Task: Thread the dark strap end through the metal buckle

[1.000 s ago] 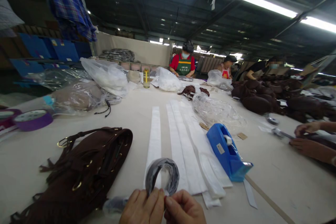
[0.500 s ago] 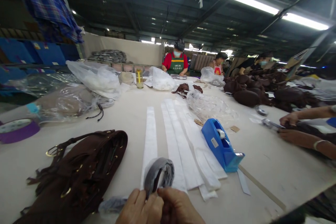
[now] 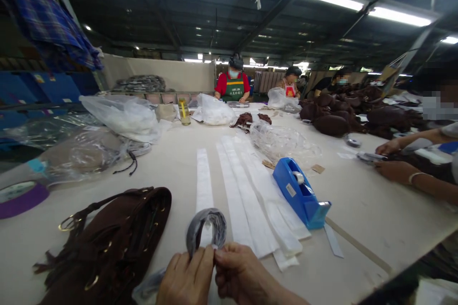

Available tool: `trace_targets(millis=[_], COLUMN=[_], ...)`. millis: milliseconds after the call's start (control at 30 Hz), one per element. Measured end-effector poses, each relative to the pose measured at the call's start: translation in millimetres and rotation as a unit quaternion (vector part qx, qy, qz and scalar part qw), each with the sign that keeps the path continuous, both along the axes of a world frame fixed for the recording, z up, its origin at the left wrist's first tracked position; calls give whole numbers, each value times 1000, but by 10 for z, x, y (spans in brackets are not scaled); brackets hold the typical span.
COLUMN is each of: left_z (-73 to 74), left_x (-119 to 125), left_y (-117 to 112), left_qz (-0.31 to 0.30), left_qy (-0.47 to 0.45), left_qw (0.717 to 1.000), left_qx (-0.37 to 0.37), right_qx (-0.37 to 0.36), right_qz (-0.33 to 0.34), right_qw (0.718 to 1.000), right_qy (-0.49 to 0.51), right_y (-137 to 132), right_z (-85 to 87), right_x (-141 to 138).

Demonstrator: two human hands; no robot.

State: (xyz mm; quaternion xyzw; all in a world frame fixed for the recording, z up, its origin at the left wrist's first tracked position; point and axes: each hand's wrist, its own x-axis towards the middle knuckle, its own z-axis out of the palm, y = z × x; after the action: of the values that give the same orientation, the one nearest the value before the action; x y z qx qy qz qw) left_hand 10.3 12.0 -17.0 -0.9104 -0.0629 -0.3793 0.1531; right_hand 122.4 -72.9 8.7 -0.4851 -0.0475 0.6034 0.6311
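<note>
A coiled strap wrapped in greyish plastic film [image 3: 193, 231] stands on edge at the lower centre, its loop facing me. My left hand [image 3: 186, 274] is closed around its near lower side. My right hand [image 3: 238, 267] pinches at the same near edge, thumb and finger meeting my left fingertips; the exact bit of film or strap between them is hidden. Under and beyond the coil lie long white paper strips [image 3: 243, 200]. A dark brown drawstring bag [image 3: 118, 243] with gold eyelets lies left of my hands. Partly behind my left hand is another plastic-wrapped piece [image 3: 148, 286].
A blue tape dispenser [image 3: 300, 195] stands right of the strips. Crumpled clear plastic [image 3: 282, 140] lies beyond. A purple tape roll [image 3: 25, 202] and bagged goods [image 3: 89, 152] are at left. At right, a co-worker's hands [image 3: 397, 169] handle something near piled brown bags [image 3: 331, 121].
The coil now shows its round opening more squarely. My right hand has turned, showing more of its fingers and wrist. The view has shifted slightly, and a co-worker's head shows at right.
</note>
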Motion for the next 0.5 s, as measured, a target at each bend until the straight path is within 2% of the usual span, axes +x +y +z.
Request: trace_targets(millis=[67,133,233,300,367,500], left_z=[-9,-26,-20,38,140,363], left_x=[21,47,63,57,46,35], left_y=[-6,-29,-74,-96,-103,-76], left_qz=[4,-2,-40,-61,-59,-33], left_qy=[-11,-13,7,16,9,-37], left_qw=[999,992,952,898,831,689], left_qx=[-45,-125,-305,-436,-553,-723], right_qx=[19,8,10,32,41,54], right_qz=[-7,-8,-5,-2,-10,-27], right_qw=[999,997,993,987,974,951], right_qy=[-34,-71,-119,-160,-221,-305], right_y=[-43,-64,-72,-69,-60,7], right_z=[-11,-56,-132,-173,-207,-230], right_x=[50,88,125,138,141,95])
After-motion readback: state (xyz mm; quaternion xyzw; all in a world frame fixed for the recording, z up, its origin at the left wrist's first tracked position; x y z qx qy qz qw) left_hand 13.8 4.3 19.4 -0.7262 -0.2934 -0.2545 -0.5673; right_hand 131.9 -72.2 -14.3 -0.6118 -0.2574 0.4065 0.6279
